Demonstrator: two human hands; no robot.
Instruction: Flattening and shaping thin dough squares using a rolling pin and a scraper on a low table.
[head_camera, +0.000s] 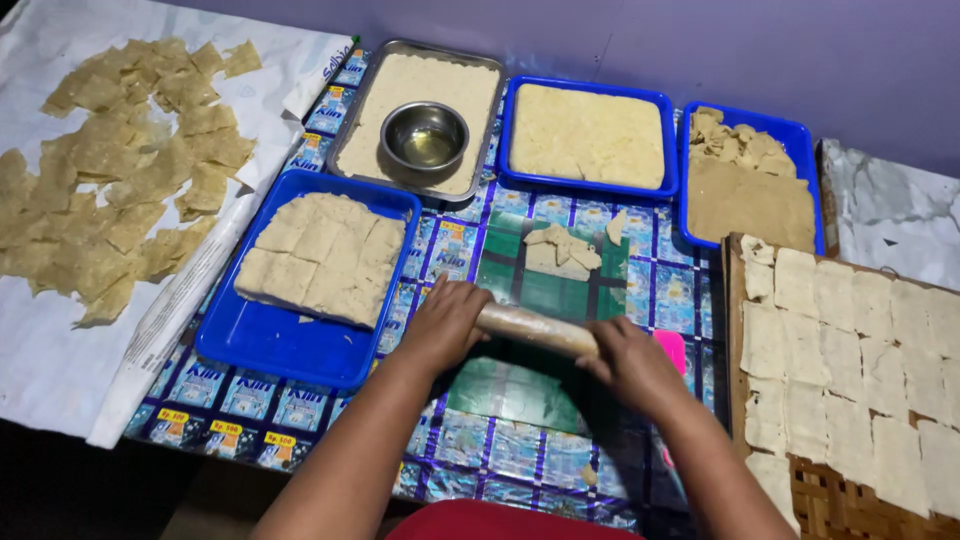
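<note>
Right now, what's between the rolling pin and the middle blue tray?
Head view: a small pile of dough pieces on green plastic sheet, between rolling pin and middle blue tray.

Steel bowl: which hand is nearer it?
Left. The left hand lies almost directly below the steel bowl, on the rolling pin; the right hand grips the pin's far end, farther right.
</note>
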